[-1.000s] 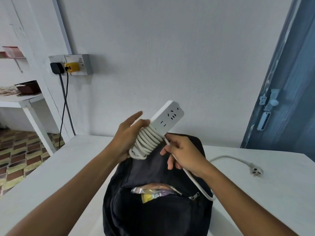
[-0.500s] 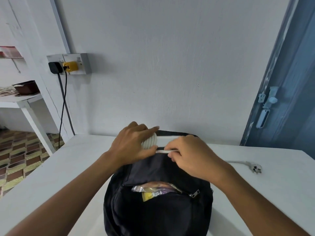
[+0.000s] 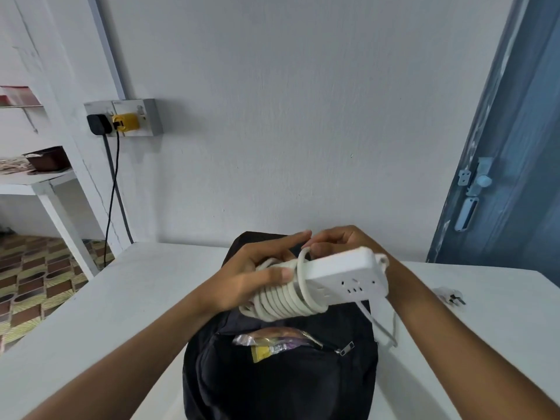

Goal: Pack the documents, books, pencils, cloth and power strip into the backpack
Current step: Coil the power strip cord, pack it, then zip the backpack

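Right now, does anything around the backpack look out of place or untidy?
Yes. The black fabric backpack's front pocket is unzipped, and a crinkled clear and yellow plastic packet pokes out. The white power strip's cable is only partly coiled; its plug lies loose on the white table.

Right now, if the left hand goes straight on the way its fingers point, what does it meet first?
Most likely the right hand: the left hand points right across the power strip, and their fingertips look nearly touching, though depth is unclear.

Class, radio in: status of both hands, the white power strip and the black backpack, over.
Left hand grips white power strip over coiled cord. Right hand guiding cord loop. Black backpack below, front pocket open. Plug trailing on white table.
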The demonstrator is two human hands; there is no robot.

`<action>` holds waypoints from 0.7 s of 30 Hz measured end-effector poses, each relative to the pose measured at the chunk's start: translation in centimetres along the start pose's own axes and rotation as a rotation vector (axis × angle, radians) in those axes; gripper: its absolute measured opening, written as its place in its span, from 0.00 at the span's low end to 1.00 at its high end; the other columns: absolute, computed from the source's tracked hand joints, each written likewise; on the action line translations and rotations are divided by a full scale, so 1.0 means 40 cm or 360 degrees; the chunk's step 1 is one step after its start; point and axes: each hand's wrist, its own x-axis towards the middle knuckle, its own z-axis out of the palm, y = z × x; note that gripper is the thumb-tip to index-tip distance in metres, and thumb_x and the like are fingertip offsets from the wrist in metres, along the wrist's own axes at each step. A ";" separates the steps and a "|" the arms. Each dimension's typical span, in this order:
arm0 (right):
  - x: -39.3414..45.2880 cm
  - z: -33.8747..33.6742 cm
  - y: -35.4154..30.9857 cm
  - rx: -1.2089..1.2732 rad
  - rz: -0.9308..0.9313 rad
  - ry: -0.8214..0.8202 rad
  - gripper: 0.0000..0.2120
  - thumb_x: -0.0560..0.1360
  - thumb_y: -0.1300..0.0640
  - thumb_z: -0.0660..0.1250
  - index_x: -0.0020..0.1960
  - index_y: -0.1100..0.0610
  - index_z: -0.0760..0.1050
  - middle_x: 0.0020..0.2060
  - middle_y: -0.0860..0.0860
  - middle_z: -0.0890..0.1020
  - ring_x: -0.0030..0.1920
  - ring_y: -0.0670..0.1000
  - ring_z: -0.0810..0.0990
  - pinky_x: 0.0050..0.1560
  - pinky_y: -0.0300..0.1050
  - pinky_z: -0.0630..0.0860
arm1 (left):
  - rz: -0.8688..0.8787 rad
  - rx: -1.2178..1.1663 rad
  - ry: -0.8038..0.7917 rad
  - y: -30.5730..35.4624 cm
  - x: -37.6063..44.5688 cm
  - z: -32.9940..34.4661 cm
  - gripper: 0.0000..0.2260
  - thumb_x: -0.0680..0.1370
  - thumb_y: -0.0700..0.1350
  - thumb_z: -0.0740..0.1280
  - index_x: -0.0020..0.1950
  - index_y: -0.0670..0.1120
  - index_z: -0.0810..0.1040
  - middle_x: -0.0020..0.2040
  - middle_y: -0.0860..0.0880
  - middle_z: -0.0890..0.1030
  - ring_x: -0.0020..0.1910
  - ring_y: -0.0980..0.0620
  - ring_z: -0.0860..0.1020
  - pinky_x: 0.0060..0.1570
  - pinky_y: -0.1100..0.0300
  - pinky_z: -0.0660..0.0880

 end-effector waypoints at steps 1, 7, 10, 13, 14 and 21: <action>-0.003 0.008 0.017 0.0129 -0.0018 0.0022 0.10 0.58 0.47 0.81 0.35 0.50 0.84 0.33 0.47 0.84 0.34 0.44 0.82 0.38 0.39 0.77 | -0.0006 -0.0146 0.0022 0.002 0.003 0.003 0.23 0.73 0.47 0.65 0.67 0.45 0.75 0.61 0.46 0.80 0.61 0.47 0.78 0.58 0.57 0.74; 0.018 0.056 0.045 0.0323 -0.0023 0.0263 0.15 0.75 0.64 0.63 0.32 0.52 0.75 0.26 0.52 0.69 0.27 0.48 0.64 0.28 0.39 0.58 | 0.0021 -0.0701 0.0097 0.006 0.016 0.008 0.35 0.70 0.55 0.73 0.65 0.31 0.70 0.56 0.34 0.78 0.53 0.38 0.78 0.52 0.50 0.76; 0.014 0.060 0.033 0.0096 0.0052 0.0379 0.15 0.74 0.63 0.60 0.32 0.51 0.75 0.25 0.52 0.70 0.25 0.47 0.65 0.25 0.37 0.61 | -0.0094 -0.0561 0.0172 0.011 0.015 0.000 0.33 0.66 0.51 0.78 0.65 0.36 0.74 0.56 0.34 0.79 0.54 0.36 0.79 0.52 0.48 0.76; 0.002 0.056 0.034 -0.0226 0.0123 0.0454 0.11 0.77 0.63 0.59 0.39 0.58 0.76 0.27 0.58 0.74 0.26 0.48 0.70 0.26 0.36 0.68 | -0.0153 -0.0410 0.0212 0.009 0.016 -0.007 0.26 0.67 0.44 0.74 0.64 0.40 0.76 0.57 0.36 0.80 0.55 0.36 0.79 0.52 0.49 0.76; 0.000 0.058 0.036 -0.0326 0.0120 0.0460 0.10 0.77 0.63 0.59 0.40 0.62 0.76 0.26 0.58 0.75 0.26 0.49 0.71 0.28 0.38 0.68 | -0.0171 -0.0415 0.0235 0.010 0.015 -0.008 0.25 0.67 0.43 0.74 0.64 0.41 0.76 0.57 0.37 0.80 0.55 0.37 0.80 0.52 0.50 0.77; -0.018 0.069 0.035 -0.0672 0.0124 0.0485 0.09 0.79 0.63 0.62 0.45 0.53 0.78 0.37 0.51 0.82 0.26 0.44 0.75 0.32 0.33 0.71 | -0.0275 -0.0336 0.0410 0.005 0.017 -0.020 0.26 0.66 0.48 0.74 0.63 0.45 0.78 0.56 0.42 0.82 0.55 0.42 0.81 0.50 0.52 0.77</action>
